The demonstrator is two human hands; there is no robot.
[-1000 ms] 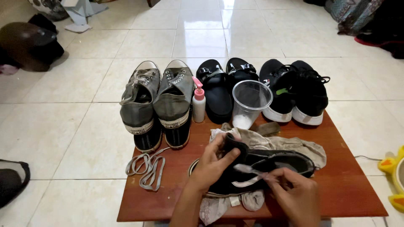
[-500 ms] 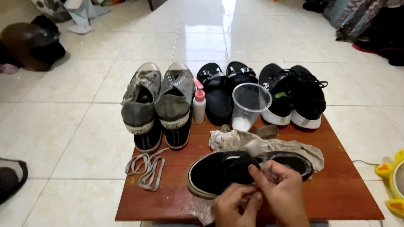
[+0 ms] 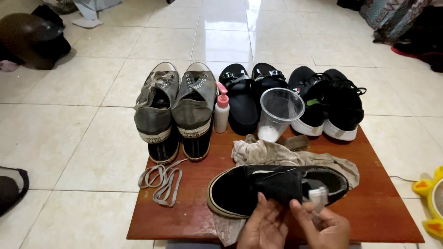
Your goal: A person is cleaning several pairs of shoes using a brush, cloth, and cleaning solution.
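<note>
Only the two hands show, at the bottom edge of view: left hand [image 3: 262,227], right hand [image 3: 323,226]. Both bare, no gloves, no rings, no watch or bracelet on the parts visible. No sleeve reaches the wrists; forearms cut off by the frame edge.
</note>
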